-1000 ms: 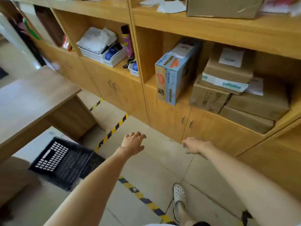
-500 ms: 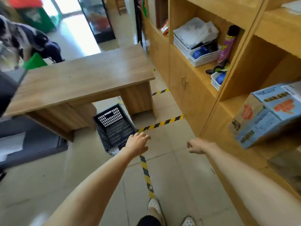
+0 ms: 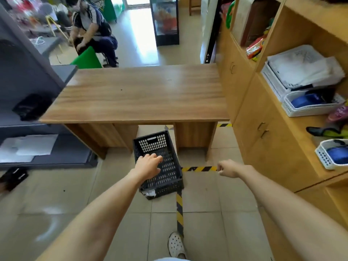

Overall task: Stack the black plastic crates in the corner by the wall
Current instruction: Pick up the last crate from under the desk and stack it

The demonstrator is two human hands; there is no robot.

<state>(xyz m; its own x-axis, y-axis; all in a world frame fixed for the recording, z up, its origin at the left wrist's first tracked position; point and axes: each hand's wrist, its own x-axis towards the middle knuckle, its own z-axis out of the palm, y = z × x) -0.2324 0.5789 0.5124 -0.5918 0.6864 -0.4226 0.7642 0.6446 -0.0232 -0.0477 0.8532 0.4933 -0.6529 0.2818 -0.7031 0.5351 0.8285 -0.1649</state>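
Observation:
A black perforated plastic crate stands on the tiled floor, its far end tucked under the front of a wooden desk. A scrap of white paper lies at its near corner. My left hand reaches out above the crate's left rim with fingers spread and relaxed, holding nothing. My right hand hangs in the air to the right of the crate, over the striped tape, its fingers loosely curled and empty.
Yellow-black floor tape runs from my feet to the crate. Wooden cabinets with shelves line the right side. A grey shelf unit stands left. A seated person is beyond the desk.
The view has swung left from the cabinets to face the desk. The crate now lies straight ahead, and my left hand has come over its rim.

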